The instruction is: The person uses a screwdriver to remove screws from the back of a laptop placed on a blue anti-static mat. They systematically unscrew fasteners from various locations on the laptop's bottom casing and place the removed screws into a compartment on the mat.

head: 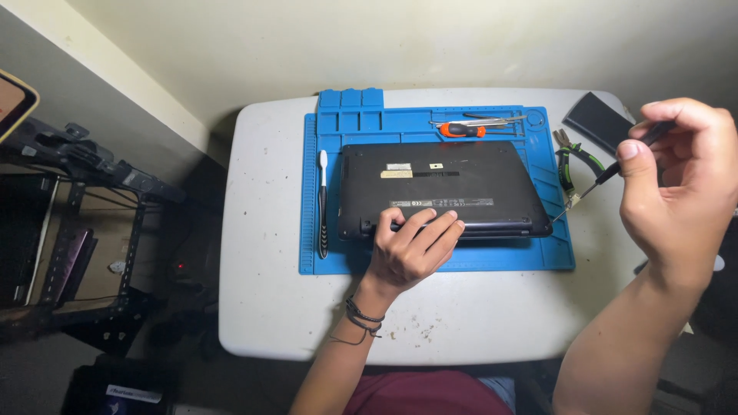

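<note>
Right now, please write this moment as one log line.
left hand: flat on black laptop, near edge | right hand: raised, holds thin black screwdriver | laptop: upside down on blue mat

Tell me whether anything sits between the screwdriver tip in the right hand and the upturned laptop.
Nothing visible does. The right hand holds the thin screwdriver with its tip just off the black laptop at its right edge; green-handled pliers lie beside that path. The left hand rests on the front edge.
</note>
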